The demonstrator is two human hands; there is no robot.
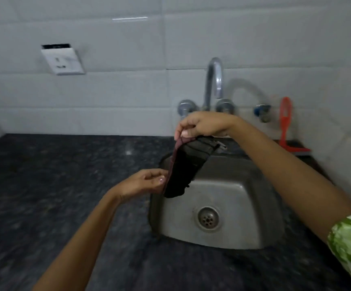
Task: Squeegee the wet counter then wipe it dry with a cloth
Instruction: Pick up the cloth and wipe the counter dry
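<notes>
A dark cloth (184, 169) with a reddish edge hangs over the steel sink (239, 234). My right hand (204, 124) pinches its top edge above the sink's back rim. My left hand (144, 182) pinches its lower left edge near the sink's left rim. The dark speckled counter (54, 185) spreads to the left and front of the sink. A red squeegee (286, 127) with a looped handle leans upright against the tiled wall at the counter's back right corner, apart from both hands.
A chrome tap (213, 80) with two valves rises behind the sink, and another small valve (261, 111) sits to its right. A white socket plate (62, 59) is on the tiled wall at the left. Tiled walls close the counter at the back and right.
</notes>
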